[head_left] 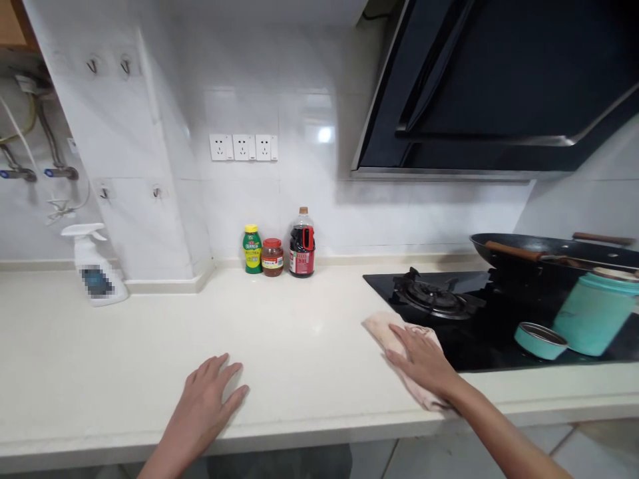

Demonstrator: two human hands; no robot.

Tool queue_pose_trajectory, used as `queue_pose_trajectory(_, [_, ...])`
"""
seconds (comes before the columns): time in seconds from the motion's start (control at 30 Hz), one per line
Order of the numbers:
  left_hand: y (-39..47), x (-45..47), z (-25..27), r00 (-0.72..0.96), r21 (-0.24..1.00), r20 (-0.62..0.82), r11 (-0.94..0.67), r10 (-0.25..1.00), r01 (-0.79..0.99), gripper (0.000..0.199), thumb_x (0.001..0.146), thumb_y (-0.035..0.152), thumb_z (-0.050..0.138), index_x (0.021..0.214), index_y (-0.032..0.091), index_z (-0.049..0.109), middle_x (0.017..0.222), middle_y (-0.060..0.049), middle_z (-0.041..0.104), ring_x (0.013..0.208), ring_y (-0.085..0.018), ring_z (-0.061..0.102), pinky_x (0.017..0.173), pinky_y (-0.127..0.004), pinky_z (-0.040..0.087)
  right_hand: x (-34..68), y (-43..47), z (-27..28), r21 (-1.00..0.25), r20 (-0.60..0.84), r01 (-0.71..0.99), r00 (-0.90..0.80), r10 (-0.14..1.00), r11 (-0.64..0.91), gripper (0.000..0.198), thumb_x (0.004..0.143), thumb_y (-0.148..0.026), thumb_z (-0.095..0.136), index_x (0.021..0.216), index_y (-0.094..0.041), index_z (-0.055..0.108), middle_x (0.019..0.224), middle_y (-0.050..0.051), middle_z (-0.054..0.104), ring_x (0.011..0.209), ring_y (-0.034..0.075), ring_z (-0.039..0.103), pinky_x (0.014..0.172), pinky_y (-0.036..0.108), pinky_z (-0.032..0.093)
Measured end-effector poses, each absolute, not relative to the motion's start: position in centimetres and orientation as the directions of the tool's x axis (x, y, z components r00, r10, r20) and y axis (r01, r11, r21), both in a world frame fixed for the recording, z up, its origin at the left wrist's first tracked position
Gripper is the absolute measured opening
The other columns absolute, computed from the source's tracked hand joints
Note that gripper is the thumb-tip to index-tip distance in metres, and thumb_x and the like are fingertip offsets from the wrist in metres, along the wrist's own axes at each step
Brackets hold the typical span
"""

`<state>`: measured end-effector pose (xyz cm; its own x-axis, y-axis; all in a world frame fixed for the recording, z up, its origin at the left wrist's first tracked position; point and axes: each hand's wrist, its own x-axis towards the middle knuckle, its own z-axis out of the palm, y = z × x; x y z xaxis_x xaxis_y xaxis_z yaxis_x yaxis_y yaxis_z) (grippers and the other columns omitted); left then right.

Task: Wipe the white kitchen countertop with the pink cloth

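A pale pinkish cloth (378,324) lies on the white counter against the left front edge of the black gas stove (486,352). My right hand (422,359) rests on top of this cloth and holds it pressed down, its fingers forward and its thumb to the left. Part of the cloth is hidden under the palm. My left hand (204,396) is open over the counter near the front edge, fingers apart and holding nothing. Whether its palm touches the counter I cannot tell.
Against the wall stand a green bottle (252,251), a red-lidded jar (272,259) and a dark sauce bottle (302,249). A white spray bottle (97,273) is at left. The stove bears a wok (524,249), a turquoise canister (594,316) and a small turquoise cup (540,342).
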<state>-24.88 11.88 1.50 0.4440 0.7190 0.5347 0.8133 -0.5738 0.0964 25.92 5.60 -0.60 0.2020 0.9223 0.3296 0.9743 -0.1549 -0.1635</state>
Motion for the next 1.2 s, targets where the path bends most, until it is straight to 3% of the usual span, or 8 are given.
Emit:
queue_pose_trajectory(0.17, [11.4, -24.6, 1.5, 0.396, 0.154, 0.548, -0.554, 0.737, 0.818, 0.039, 0.095, 0.050, 0.050, 0.119, 0.027, 0.070, 0.132, -0.009, 0.066, 0.126, -0.030, 0.057, 0.104, -0.048, 0.048, 24.2, 12.4, 2.3, -0.189, 0.204, 0.945, 0.304, 0.930, -0.268, 0.071, 0.096, -0.049, 0.042, 0.155, -0.012, 0.031, 0.154, 0.021, 0.034, 0.143, 0.041, 0.026, 0.113, 0.061, 0.026])
queue_pose_trajectory(0.27, [11.1, -24.5, 1.9, 0.364, 0.194, 0.548, -0.538, 0.753, 0.821, 0.040, 0.096, 0.051, 0.048, 0.118, 0.026, 0.070, 0.131, -0.010, 0.066, 0.125, -0.029, 0.058, 0.104, -0.049, 0.049, 20.6, 14.6, 3.3, -0.197, 0.147, 0.948, 0.279, 0.949, -0.248, 0.067, 0.100, -0.047, 0.040, 0.158, -0.015, 0.028, 0.158, 0.023, 0.022, 0.144, 0.046, 0.021, 0.111, 0.069, 0.021])
queue_pose_trajectory(0.47, [10.8, -24.6, 2.3, 0.350, 0.230, 0.549, -0.540, 0.759, 0.810, 0.041, 0.097, 0.051, 0.047, 0.118, 0.025, 0.070, 0.129, -0.010, 0.067, 0.123, -0.028, 0.060, 0.102, -0.048, 0.050, 9.6, 11.3, 4.0, -0.265, 0.063, 0.950, -0.152, 0.986, 0.164, 0.055, 0.104, -0.054, 0.043, 0.156, -0.041, 0.028, 0.164, 0.004, 0.009, 0.149, 0.035, 0.009, 0.119, 0.060, 0.013])
queue_pose_trajectory(0.63, [11.1, -24.7, 1.8, 0.345, 0.223, 0.545, -0.529, 0.764, 0.819, 0.040, 0.096, 0.052, 0.048, 0.118, 0.027, 0.070, 0.131, -0.009, 0.067, 0.125, -0.029, 0.059, 0.103, -0.048, 0.050, 6.5, 3.9, 4.3, -0.498, 0.111, 0.738, -0.466, 0.878, 0.455, 0.053, 0.103, -0.049, 0.050, 0.153, -0.041, 0.036, 0.164, 0.002, 0.007, 0.149, 0.033, 0.001, 0.119, 0.064, 0.006])
queue_pose_trajectory(0.73, [11.1, -24.7, 1.5, 0.352, 0.210, 0.543, -0.528, 0.763, 0.823, 0.039, 0.096, 0.050, 0.050, 0.118, 0.026, 0.070, 0.132, -0.010, 0.066, 0.127, -0.030, 0.058, 0.103, -0.049, 0.050, 10.9, 1.1, 3.6, -0.538, 0.108, 0.747, -0.399, 0.911, 0.391, 0.053, 0.101, -0.053, 0.051, 0.151, -0.042, 0.039, 0.162, 0.001, 0.018, 0.149, 0.033, 0.010, 0.119, 0.064, 0.015])
queue_pose_trajectory(0.9, [10.8, -24.6, 1.4, 0.364, 0.177, 0.567, -0.541, 0.739, 0.822, 0.039, 0.097, 0.050, 0.050, 0.118, 0.025, 0.070, 0.132, -0.010, 0.066, 0.126, -0.030, 0.058, 0.103, -0.050, 0.051, 23.9, 2.0, 0.5, -0.501, 0.203, 0.843, -0.107, 0.973, 0.197, 0.061, 0.095, -0.057, 0.046, 0.152, -0.034, 0.042, 0.154, 0.003, 0.038, 0.143, 0.032, 0.032, 0.115, 0.056, 0.034])
queue_pose_trajectory(1.03, [10.7, -24.5, 1.1, 0.373, 0.135, 0.611, -0.556, 0.698, 0.820, 0.037, 0.096, 0.050, 0.050, 0.116, 0.026, 0.071, 0.128, -0.010, 0.068, 0.123, -0.030, 0.061, 0.100, -0.049, 0.054, 29.5, 7.4, -1.4, -0.302, 0.356, 0.953, 0.125, 0.926, -0.012, 0.060, 0.092, -0.048, 0.034, 0.145, -0.025, 0.051, 0.144, 0.008, 0.051, 0.132, 0.033, 0.047, 0.111, 0.057, 0.039])
queue_pose_trajectory(1.2, [10.7, -24.4, 0.9, 0.377, 0.089, 0.681, -0.582, 0.628, 0.809, 0.034, 0.096, 0.049, 0.053, 0.116, 0.027, 0.070, 0.124, -0.009, 0.070, 0.118, -0.028, 0.064, 0.094, -0.045, 0.058, 28.6, 16.9, -0.4, -0.114, 0.300, 0.970, 0.240, 0.923, -0.215, 0.064, 0.093, -0.043, 0.028, 0.149, -0.015, 0.041, 0.144, 0.013, 0.050, 0.136, 0.031, 0.042, 0.112, 0.053, 0.034])
